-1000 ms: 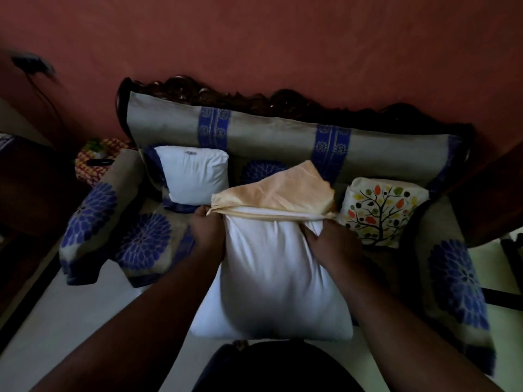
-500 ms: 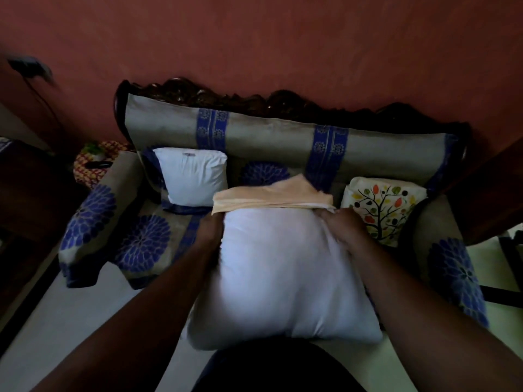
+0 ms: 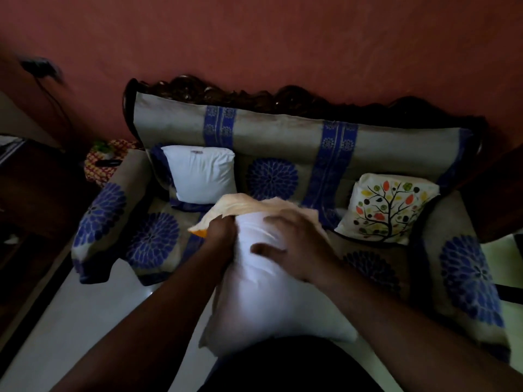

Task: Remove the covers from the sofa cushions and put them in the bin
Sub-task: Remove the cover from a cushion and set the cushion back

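A white cushion insert [image 3: 266, 301] stands against my body, almost wholly out of its pale orange cover [image 3: 240, 203], which is bunched over its far end. My left hand [image 3: 222, 232] grips the cover at the cushion's upper left. My right hand [image 3: 300, 247] lies across the top of the insert with fingers spread, pressing on it. A bare white cushion [image 3: 199, 174] leans at the back left of the sofa [image 3: 283, 137]. A cushion in a tree-print cover [image 3: 387, 207] leans at the right. No bin can be picked out with certainty.
The sofa has a grey and blue flowered throw and a carved dark wood back against a red wall. A red and yellow patterned object [image 3: 104, 162] sits left of the armrest. Dark furniture [image 3: 34, 188] stands at the left. Pale floor [image 3: 70, 321] lies below.
The cover has slid further up and bunched at the cushion's far end. My right hand moved from the cover's edge onto the insert and spread out. The insert tilted left.
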{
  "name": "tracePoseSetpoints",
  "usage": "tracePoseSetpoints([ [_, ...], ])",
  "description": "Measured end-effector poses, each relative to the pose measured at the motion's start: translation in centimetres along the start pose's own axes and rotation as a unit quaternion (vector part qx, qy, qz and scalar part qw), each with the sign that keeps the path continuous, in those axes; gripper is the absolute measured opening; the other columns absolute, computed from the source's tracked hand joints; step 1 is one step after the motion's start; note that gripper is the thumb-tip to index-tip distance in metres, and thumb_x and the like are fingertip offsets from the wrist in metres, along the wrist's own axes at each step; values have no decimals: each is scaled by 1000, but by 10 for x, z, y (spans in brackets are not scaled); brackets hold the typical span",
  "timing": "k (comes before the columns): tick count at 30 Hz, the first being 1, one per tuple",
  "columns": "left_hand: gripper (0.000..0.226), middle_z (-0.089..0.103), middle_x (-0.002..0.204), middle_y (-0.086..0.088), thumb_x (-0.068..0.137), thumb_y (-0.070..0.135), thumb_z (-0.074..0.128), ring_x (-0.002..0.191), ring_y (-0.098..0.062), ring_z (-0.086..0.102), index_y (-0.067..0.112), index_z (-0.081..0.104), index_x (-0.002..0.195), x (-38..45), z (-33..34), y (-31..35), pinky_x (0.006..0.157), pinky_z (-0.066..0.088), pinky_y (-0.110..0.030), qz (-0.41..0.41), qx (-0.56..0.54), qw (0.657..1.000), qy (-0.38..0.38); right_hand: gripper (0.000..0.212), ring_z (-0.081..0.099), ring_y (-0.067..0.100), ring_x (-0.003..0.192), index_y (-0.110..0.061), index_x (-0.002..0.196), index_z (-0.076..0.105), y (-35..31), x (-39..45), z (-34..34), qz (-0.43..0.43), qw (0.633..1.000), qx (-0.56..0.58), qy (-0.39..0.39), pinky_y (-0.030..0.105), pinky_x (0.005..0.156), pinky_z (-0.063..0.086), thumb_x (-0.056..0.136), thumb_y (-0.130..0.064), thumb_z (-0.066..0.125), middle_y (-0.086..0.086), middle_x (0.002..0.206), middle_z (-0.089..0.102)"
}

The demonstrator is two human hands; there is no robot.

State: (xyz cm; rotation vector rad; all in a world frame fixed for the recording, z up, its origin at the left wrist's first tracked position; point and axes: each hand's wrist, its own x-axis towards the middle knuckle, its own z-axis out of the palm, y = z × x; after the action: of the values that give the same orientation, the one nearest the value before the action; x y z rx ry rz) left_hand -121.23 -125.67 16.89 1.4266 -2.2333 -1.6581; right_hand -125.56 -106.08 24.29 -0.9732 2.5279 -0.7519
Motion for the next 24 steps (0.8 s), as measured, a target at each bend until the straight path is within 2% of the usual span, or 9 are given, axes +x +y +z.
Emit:
tracePoseSetpoints([
  [2,34,62,132,-17,103,18,46,124,-35,57,4,60,132,-10,5,11,85,48,-33,-20,-69,997,-18,127,26,25,142,-33,156,20,-19,-2,29,50,994,7,-98,51,114,33,51,-100,44,-1,157,23],
  [5,33,65,122,-9,103,18,47,109,-30,64,3,60,130,-21,5,22,64,50,-27,-20,-124,991,-45,132,29,27,135,-32,155,8,-14,7,56,95,994,-23,-44,55,104,41,48,-93,56,1,148,24],
  [9,36,66,119,-15,100,25,50,104,-27,62,7,59,129,-19,-6,21,88,50,-35,142,38,989,-19,74,45,30,127,-29,151,34,-4,16,70,101,995,5,-13,45,100,45,85,-53,59,7,140,45],
  [12,37,69,109,-13,95,30,51,101,-36,65,20,54,131,-13,-15,21,75,51,-41,252,380,890,26,36,58,35,112,-18,125,64,10,28,68,99,995,15,1,40,91,49,92,-30,52,12,120,61],
  [14,37,67,101,-7,88,32,58,95,-36,62,21,56,123,-10,-26,20,64,46,-40,341,479,802,103,35,59,36,107,-14,118,67,14,31,65,84,996,11,18,39,86,49,94,-31,47,14,117,61],
  [16,40,63,100,-8,81,28,65,89,-37,61,17,57,119,-4,-39,17,61,46,-41,382,498,763,157,39,58,35,109,-20,133,63,12,34,57,60,998,13,35,40,90,50,97,-29,47,13,127,55],
  [18,39,59,102,-11,79,20,68,83,-38,61,15,56,116,5,-44,9,56,45,-41,385,476,771,172,45,59,34,108,-28,144,54,9,41,49,41,997,1,59,38,90,49,99,-26,50,11,132,51],
  [21,32,54,106,-11,83,16,66,78,-39,60,15,52,111,1,-34,-3,51,40,-38,346,412,829,151,46,59,33,109,-27,146,52,3,59,36,41,994,-11,104,35,87,47,100,-25,49,11,131,53],
  [24,15,64,98,-16,87,21,61,83,-41,63,15,53,98,-8,-20,1,61,45,-41,264,311,903,132,42,59,32,112,-22,140,59,7,70,28,36,993,4,113,36,89,47,99,-27,53,11,126,59],
])
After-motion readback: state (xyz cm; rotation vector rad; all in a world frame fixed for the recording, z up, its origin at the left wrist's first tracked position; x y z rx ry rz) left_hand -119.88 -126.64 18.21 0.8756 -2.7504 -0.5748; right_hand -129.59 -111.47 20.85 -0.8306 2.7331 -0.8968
